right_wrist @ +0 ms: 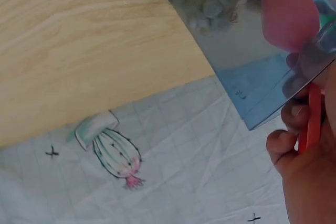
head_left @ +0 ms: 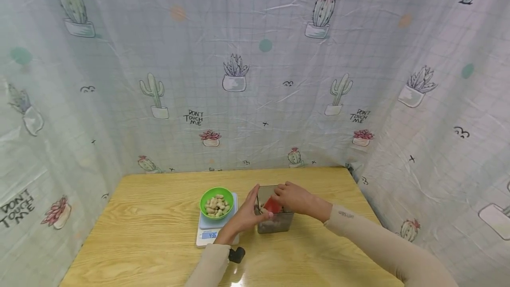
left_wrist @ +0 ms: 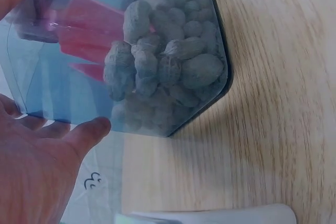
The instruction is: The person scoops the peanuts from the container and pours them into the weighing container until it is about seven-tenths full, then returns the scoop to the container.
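A clear grey-tinted plastic container (head_left: 273,226) stands on the table, with unshelled peanuts (left_wrist: 197,69) piled at its bottom. My left hand (head_left: 249,214) holds the container at its left side, thumb toward the front and fingers toward the back. Over the right part of the rim, my right hand (head_left: 295,197) grips the handle of a red scoop (head_left: 272,205). The scoop's head (right_wrist: 289,14) shows through the wall, down inside the container by the peanuts. Left of the container, a green bowl (head_left: 202,196) of peanuts rests on a white kitchen scale (head_left: 204,225).
The scale's display (head_left: 209,235) is lit and seems to read 436. Behind the wooden table (head_left: 159,216) hangs a cactus-print curtain (head_left: 255,114), which also runs along both sides. A black strap (head_left: 237,255) sits at my left wrist.
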`<state>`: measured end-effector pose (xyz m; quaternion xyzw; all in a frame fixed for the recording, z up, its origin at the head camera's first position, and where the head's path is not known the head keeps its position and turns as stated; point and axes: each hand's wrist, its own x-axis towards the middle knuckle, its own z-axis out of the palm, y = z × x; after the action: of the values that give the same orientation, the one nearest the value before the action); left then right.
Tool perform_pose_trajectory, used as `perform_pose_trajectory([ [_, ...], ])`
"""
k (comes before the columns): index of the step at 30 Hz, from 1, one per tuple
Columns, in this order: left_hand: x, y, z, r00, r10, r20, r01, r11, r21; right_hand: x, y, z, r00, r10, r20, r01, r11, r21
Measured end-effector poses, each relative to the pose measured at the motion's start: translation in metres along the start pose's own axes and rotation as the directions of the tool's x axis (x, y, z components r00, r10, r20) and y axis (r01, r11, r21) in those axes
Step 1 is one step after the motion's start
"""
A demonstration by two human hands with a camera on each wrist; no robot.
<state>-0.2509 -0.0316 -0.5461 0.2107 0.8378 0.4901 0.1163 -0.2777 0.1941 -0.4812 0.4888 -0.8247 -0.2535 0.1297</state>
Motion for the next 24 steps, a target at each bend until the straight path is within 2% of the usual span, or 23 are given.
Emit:
perform_pose_trajectory([
  [7,-0.002,-0.001,0.003,1.0,0.021,0.0,-0.021,1.0,0.02,-0.001,0.002,0.002,0.999,0.016,0.03,-0.021,0.987,0.159],
  [12,-0.002,0.0,0.004,1.0,0.012,-0.025,-0.011,1.0,0.027,-0.002,0.004,0.005,0.999,0.033,-0.021,-0.027,0.973,0.228],
  [17,-0.001,0.001,0.004,1.0,0.005,-0.028,-0.005,1.0,0.028,-0.004,0.008,0.0,0.996,0.058,-0.072,-0.034,0.951,0.306],
  [21,-0.001,0.0,0.004,1.0,0.006,-0.028,-0.006,1.0,0.014,-0.003,0.01,-0.001,0.995,0.087,-0.051,-0.057,0.903,0.427],
  [24,-0.003,-0.001,0.003,1.0,0.007,-0.021,-0.007,1.0,0.004,-0.004,0.011,0.002,0.993,0.121,0.002,-0.103,0.832,0.546],
])
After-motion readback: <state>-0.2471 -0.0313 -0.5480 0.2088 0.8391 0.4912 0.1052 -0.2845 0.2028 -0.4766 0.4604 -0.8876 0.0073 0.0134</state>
